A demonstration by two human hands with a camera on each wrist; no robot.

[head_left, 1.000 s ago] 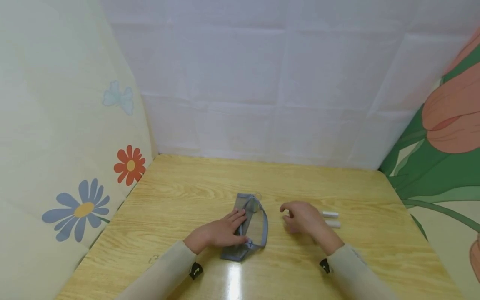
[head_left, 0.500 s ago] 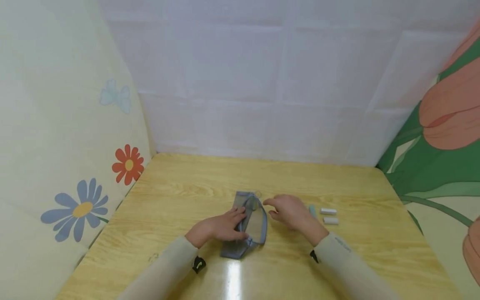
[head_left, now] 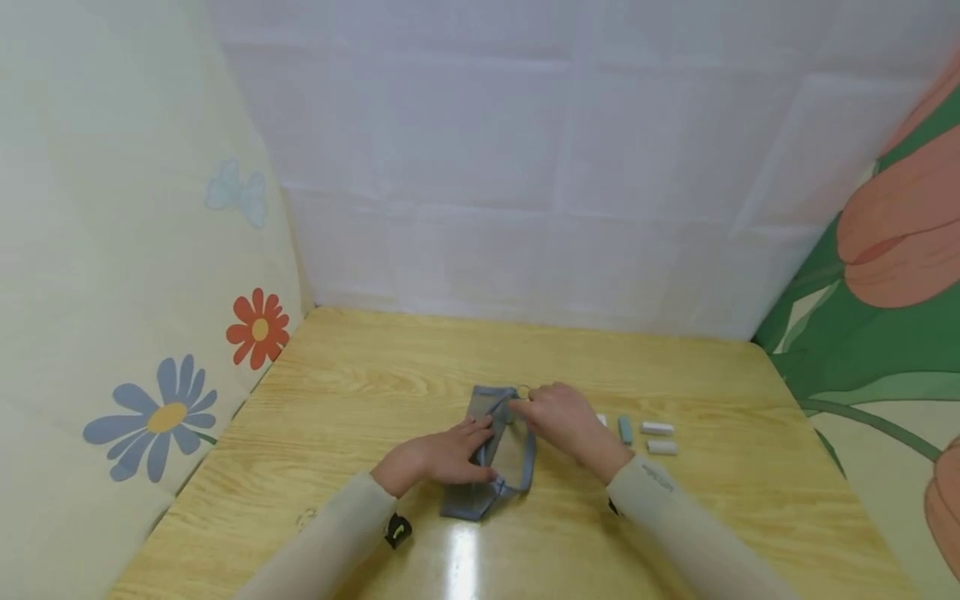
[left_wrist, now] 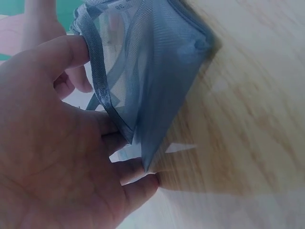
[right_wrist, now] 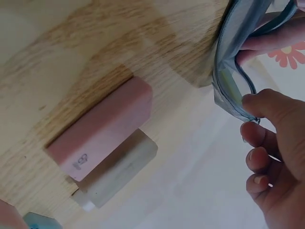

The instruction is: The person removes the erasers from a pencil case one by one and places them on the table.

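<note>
A grey-blue mesh zip pouch [head_left: 512, 454] lies on the wooden table with its mouth spread. My left hand [head_left: 448, 454] holds its left side; in the left wrist view the thumb is at the rim of the pouch [left_wrist: 167, 86] and the lower fingertips meet its corner. At the far end, my right hand [head_left: 558, 417] pinches the pouch's edge beside a small ring [head_left: 523, 389]. The right wrist view shows that thumb [right_wrist: 262, 104] over the zipped rim and the index fingertip just below it. Something yellow-green [right_wrist: 231, 88] shows inside the pouch.
Right of the pouch lie small eraser-like blocks: a teal one [head_left: 626, 430], a white one [head_left: 657, 428] and another white one [head_left: 662, 447]. Close to my right hand are a marked pink block [right_wrist: 105, 126] and a pale block [right_wrist: 116, 169]. A white backdrop [head_left: 480, 208] stands behind the table.
My right hand has moved left from beside the blocks to the pouch's far end and taken hold of its edge, uncovering the teal block. The left hand keeps its place.
</note>
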